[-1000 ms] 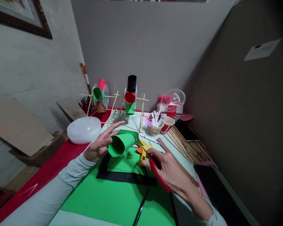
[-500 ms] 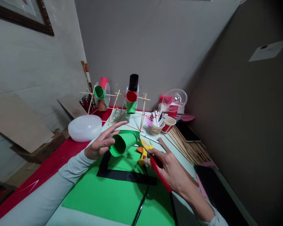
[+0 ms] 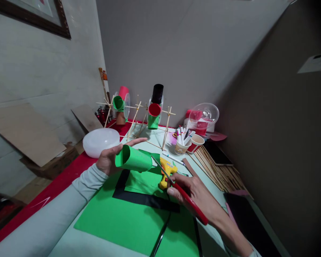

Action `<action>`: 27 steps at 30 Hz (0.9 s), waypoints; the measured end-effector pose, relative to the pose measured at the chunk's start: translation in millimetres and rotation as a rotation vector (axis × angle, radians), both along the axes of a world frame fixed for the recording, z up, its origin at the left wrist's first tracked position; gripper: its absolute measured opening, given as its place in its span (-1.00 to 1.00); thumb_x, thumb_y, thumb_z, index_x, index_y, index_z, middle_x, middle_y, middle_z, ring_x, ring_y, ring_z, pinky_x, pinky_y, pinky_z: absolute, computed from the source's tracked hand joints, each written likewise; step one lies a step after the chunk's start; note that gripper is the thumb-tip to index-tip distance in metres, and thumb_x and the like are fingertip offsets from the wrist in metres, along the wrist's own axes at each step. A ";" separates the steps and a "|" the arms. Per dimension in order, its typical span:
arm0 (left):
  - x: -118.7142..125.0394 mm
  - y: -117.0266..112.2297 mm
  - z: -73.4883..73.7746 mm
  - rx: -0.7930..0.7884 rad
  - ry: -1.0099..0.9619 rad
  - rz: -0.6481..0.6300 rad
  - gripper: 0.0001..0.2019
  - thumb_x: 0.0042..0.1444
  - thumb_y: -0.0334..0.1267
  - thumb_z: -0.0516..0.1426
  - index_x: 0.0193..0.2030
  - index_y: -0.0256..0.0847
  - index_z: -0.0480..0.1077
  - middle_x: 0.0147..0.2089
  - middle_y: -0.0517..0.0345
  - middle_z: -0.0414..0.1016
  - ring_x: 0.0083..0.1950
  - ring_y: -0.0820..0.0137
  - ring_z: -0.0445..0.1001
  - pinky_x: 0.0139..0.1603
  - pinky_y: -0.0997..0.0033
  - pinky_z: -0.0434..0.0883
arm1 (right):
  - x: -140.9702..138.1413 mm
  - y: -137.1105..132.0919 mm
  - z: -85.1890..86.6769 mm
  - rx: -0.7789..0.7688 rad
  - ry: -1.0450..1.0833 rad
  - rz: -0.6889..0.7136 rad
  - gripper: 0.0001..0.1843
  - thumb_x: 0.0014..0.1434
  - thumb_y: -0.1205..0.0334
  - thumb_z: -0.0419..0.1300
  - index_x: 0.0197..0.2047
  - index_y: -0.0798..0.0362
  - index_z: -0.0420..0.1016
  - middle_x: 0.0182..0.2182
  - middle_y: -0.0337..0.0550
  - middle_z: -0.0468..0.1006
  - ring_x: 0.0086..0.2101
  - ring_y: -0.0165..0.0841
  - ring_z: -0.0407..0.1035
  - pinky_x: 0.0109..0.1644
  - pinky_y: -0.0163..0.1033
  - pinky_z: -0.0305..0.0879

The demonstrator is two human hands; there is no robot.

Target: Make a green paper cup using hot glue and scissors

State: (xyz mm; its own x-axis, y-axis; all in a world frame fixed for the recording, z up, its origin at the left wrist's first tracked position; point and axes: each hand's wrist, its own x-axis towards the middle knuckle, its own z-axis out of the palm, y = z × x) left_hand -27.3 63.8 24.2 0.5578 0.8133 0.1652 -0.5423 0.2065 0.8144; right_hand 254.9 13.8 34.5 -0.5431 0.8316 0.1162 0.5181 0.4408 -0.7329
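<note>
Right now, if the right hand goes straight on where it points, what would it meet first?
Probably the green paper tube, at the end nearest the scissors in the right hand. The yellow glue gun seems to lie below that line, though depth is unclear.

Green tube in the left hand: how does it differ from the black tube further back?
The green tube is bright green; the black tube is black. The green tube lies nearly sideways; the black tube stands close to upright. The green tube is in the left hand; the black tube sits above a red tube. Both are tube-shaped.
</note>
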 end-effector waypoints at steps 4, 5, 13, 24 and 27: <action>-1.0 0.6 0.7 -0.038 -0.042 -0.014 -0.10 -0.03 0.01 0.28 0.39 -0.38 0.12 -0.25 -0.01 0.63 -0.24 0.20 0.61 -0.12 0.31 0.50 | 1.2 0.2 -1.6 -0.004 -0.017 0.036 -0.67 0.27 -0.04 0.18 -0.39 0.01 0.32 -0.60 -0.38 0.16 -0.54 -0.43 0.06 -0.48 -0.32 0.14; -1.0 0.6 0.8 -0.045 -0.052 -0.015 -0.09 -0.04 0.01 0.28 0.39 -0.40 0.12 -0.26 0.00 0.63 -0.25 0.21 0.61 -0.13 0.32 0.50 | 1.3 0.3 -1.7 -0.004 -0.019 0.044 -0.66 0.28 -0.05 0.16 -0.38 0.01 0.31 -0.59 -0.38 0.16 -0.53 -0.42 0.06 -0.47 -0.31 0.15; 1.3 -0.5 0.2 -0.096 -0.104 0.003 -0.08 0.00 0.02 0.24 0.41 -0.46 0.05 -0.29 0.04 0.63 -0.28 0.28 0.59 -0.20 0.43 0.46 | 0.6 -1.9 2.0 -0.008 -0.063 0.023 -0.66 0.25 -0.11 0.17 -0.29 0.02 0.39 -0.61 -0.38 0.10 -0.52 -0.39 0.10 -0.47 -0.31 0.15; -5.8 3.2 11.1 -0.038 0.024 0.183 -0.21 0.13 0.13 0.11 0.40 -0.27 0.10 -0.03 -0.15 0.59 -0.12 0.04 0.59 -0.13 0.05 0.53 | 3.7 1.5 -1.2 -0.219 0.175 0.057 -0.55 0.27 -0.22 0.10 -0.40 0.00 0.32 -0.54 -0.32 0.29 -0.54 -0.40 0.19 -0.41 -0.26 0.30; -3.4 4.0 8.0 -0.051 0.144 0.238 -0.33 0.19 0.00 0.11 0.37 -0.25 0.16 -0.03 -0.13 0.58 -0.10 0.05 0.58 -0.09 0.02 0.54 | 2.1 -3.2 -2.1 -0.377 0.312 0.065 -0.51 0.33 -0.26 -0.04 -0.28 -0.01 0.36 -0.62 -0.36 0.27 -0.67 -0.45 0.11 -0.62 -0.32 0.08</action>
State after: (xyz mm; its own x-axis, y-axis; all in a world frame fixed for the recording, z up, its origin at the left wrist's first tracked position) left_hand -30.7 67.8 32.2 0.3651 0.9294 0.0534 -0.4603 0.1304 0.8781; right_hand 256.9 10.6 32.4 -0.5824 0.8127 -0.0209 0.2287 0.1391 -0.9635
